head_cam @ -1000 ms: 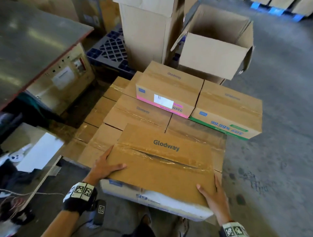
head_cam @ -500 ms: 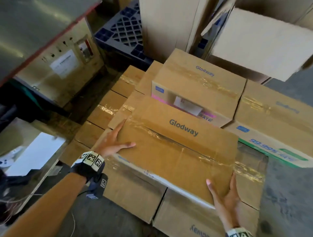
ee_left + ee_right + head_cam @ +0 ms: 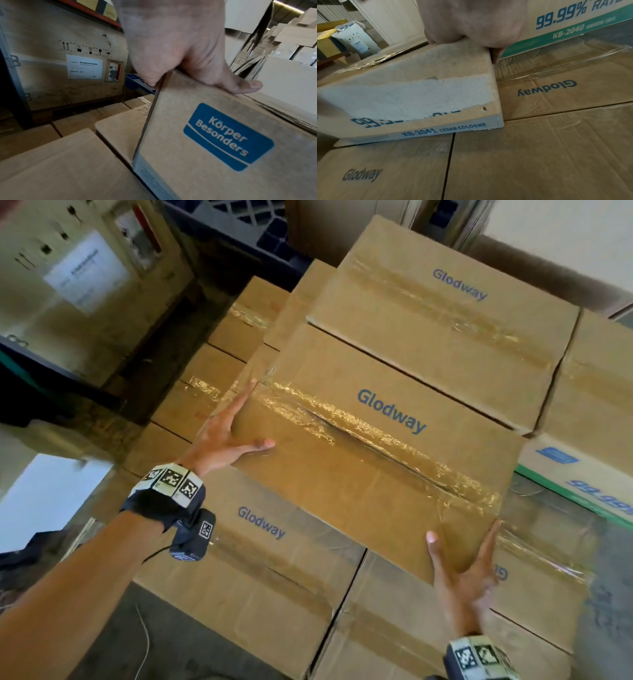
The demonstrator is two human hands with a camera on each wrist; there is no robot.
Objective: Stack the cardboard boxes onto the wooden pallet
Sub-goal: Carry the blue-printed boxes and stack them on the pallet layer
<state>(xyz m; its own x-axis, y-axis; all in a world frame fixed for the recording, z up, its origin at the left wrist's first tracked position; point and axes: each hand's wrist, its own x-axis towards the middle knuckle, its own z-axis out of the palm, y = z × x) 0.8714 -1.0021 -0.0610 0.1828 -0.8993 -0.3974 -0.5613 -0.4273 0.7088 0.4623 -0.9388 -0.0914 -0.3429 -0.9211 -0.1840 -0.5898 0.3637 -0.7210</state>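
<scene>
A taped brown Glodway box (image 3: 376,460) is carried between my two hands over the lower layer of boxes (image 3: 257,559). Its far edge meets another Glodway box (image 3: 445,320) on the upper layer. My left hand (image 3: 222,436) presses its left end, fingers straight along the side and thumb on top. My right hand (image 3: 462,570) straddles the near right corner the same way. The left wrist view shows the left hand (image 3: 171,47) over the box (image 3: 223,135) with its blue logo. In the right wrist view the right hand (image 3: 471,20) sits on the box (image 3: 419,88), whose near edge is slightly raised. The pallet is hidden.
A green-striped box (image 3: 589,440) stands to the right on the upper layer. A wooden crate (image 3: 78,268) with a white label is at the left, a blue plastic pallet (image 3: 246,213) behind, a large pale carton (image 3: 565,241) at the back right. Grey floor (image 3: 137,645) lies nearest me.
Both hands have carried the box forward from the stack's near edge, over the lower layer, up against the far upper box. The view has closed in.
</scene>
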